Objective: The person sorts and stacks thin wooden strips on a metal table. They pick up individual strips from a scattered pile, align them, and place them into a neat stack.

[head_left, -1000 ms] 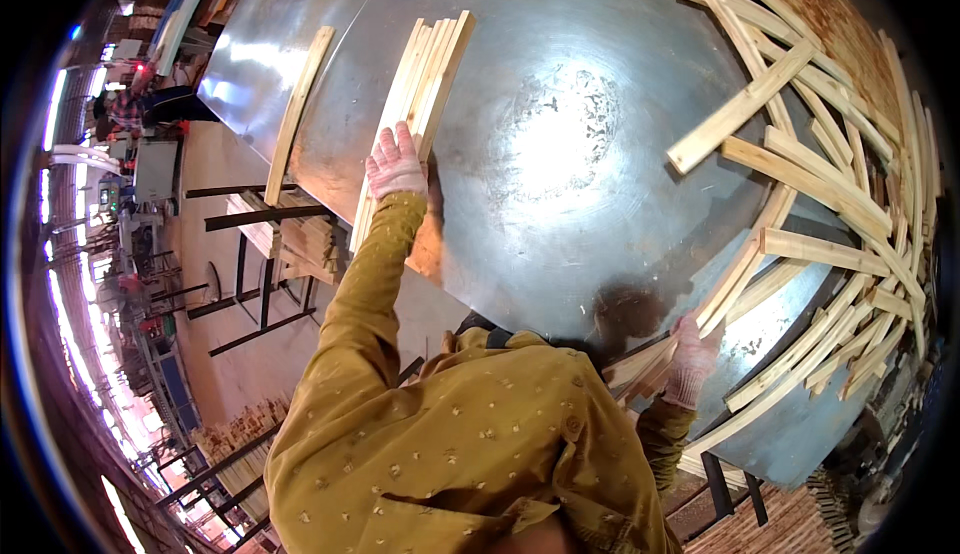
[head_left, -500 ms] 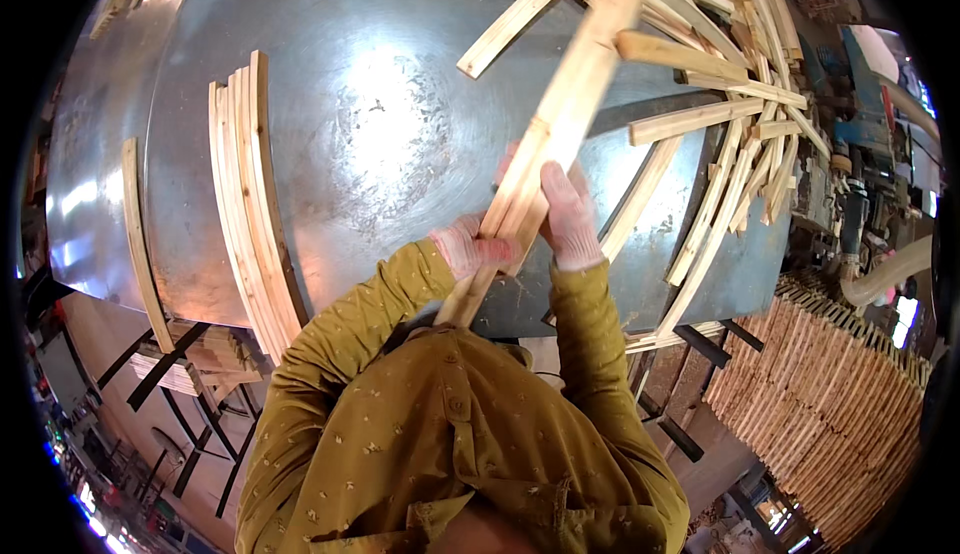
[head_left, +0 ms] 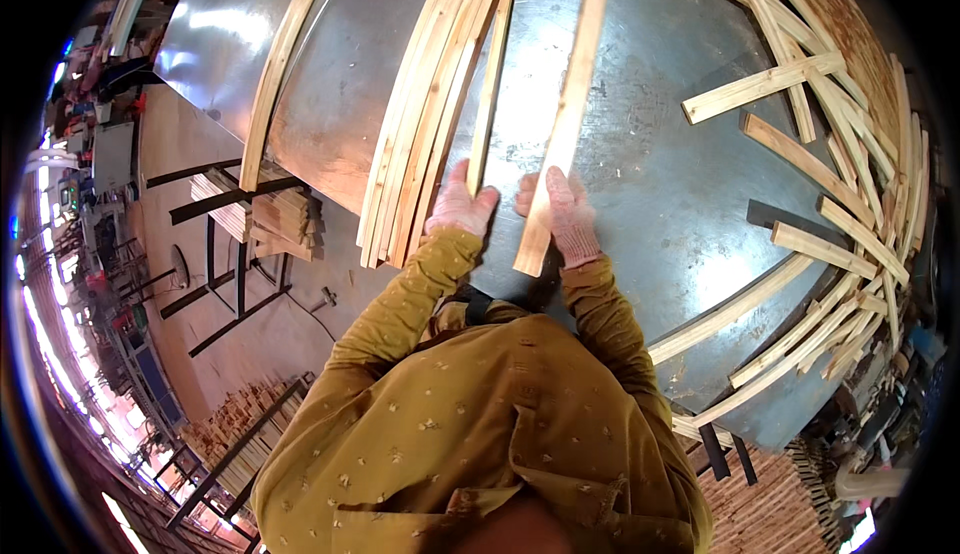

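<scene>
Both of my hands wear pale, reddish-stained gloves. My left hand [head_left: 463, 204] is closed round the near end of a narrow wooden strip [head_left: 492, 79], its thumb on the right side. That strip lies just right of a row of wooden strips [head_left: 420, 119] set side by side on the metal table [head_left: 660, 144]. In my right hand [head_left: 566, 204] is a second, wider-looking wooden strip [head_left: 575, 84], slightly tilted, with its near end reaching past my hand toward me. My right thumb lies along it and the other fingers pass beneath.
A loose heap of wooden strips [head_left: 850, 154] covers the table's right side. One lone strip [head_left: 278, 74] lies at the left, overhanging the edge. Beyond that edge stand a black metal frame [head_left: 240, 274] and stacked wood pieces [head_left: 280, 219]. More stacked wood [head_left: 765, 504] is at the lower right.
My body and view have turned left, toward the row. The strips held together in both hands are now apart, one in each hand, and the left one is beside the row.
</scene>
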Available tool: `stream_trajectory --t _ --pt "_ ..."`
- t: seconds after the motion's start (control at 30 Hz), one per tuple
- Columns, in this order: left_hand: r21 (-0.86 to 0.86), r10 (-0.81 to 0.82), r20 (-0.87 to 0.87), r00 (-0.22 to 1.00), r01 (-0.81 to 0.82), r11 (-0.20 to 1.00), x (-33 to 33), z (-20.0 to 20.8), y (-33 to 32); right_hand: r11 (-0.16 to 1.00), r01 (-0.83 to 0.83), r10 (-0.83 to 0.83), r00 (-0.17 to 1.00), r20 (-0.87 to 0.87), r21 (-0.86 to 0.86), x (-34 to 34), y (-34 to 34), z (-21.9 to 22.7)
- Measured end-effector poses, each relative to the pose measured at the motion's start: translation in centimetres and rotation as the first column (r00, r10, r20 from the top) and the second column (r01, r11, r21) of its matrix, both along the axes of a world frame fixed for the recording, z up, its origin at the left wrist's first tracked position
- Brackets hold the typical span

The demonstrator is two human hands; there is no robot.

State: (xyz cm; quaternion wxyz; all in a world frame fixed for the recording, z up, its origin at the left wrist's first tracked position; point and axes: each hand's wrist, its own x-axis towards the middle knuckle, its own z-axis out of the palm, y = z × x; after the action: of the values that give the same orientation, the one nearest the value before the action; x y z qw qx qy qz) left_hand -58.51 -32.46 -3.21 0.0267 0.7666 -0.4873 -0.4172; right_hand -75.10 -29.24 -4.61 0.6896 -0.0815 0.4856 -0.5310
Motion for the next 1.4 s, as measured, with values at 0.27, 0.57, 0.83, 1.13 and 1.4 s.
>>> stream_trajectory --t 0.27,0.57,0.83,1.13,1.4 --pt "-0.355 -0.314 0.571 0.758 0.573 0.739 5.0 1.6 -0.4 0.996 -0.083 0.082 0.996 -0.036 -0.033 -0.4 -0.5 -0.8" --pt "-0.527 -0.243 -0.445 0.862 -0.032 0.849 0.9 3.4 0.3 0.988 -0.071 0.046 0.983 -0.177 -0.138 -1.3 -0.3 2.2" --pt "0.351 0.298 -0.806 0.511 0.008 0.936 -4.7 3.4 2.9 0.873 -0.358 -0.297 0.147 -0.943 -0.331 -6.8 1.2 -0.2" --pt "-0.536 -0.011 0.32 0.947 0.191 0.823 18.8 3.3 -10.4 0.741 0.628 0.475 -0.239 -0.847 0.238 -33.1 3.2 -3.0" --pt "-0.294 -0.058 0.774 0.63 0.439 0.849 39.7 1.5 -13.6 0.386 0.762 0.624 0.199 -0.756 0.519 -37.5 5.7 -4.8"
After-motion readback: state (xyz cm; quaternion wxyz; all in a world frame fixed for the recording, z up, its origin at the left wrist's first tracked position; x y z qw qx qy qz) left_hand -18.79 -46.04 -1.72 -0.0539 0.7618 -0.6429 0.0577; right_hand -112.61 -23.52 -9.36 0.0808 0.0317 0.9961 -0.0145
